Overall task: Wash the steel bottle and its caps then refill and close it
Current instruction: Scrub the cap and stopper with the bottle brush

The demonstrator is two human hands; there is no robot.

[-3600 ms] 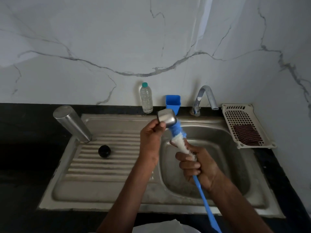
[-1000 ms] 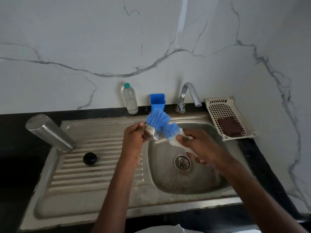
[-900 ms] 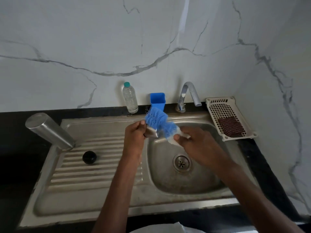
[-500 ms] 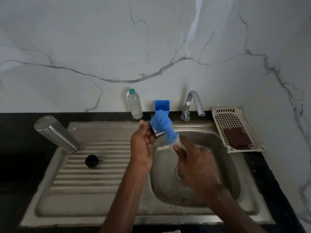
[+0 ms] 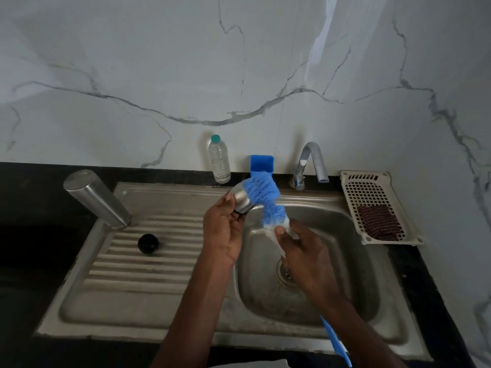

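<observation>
My left hand (image 5: pixel 223 229) grips a small steel cap (image 5: pixel 240 199) above the left edge of the sink basin (image 5: pixel 345 261). My right hand (image 5: pixel 305 251) holds a blue and white bottle brush (image 5: pixel 265 197) near its bristles. The blue bristles press against the cap's right side. The brush's blue handle runs down past my right wrist. The steel bottle (image 5: pixel 95 199) stands upside down at the back left of the drainboard (image 5: pixel 132 274). A round black cap (image 5: pixel 148 243) lies on the drainboard ridges.
A clear plastic water bottle (image 5: pixel 219 160), a blue holder (image 5: pixel 261 163) and the tap (image 5: pixel 309 163) stand along the back edge. A cream plastic tray (image 5: pixel 372 187) with a dark scrub pad (image 5: pixel 378 225) sits to the right of the sink. Black counter surrounds the sink.
Since a second ago the brush head has shifted along the steel cap, from across its mouth to its right side. Both hands stay above the sink. The camera view shifted slightly.
</observation>
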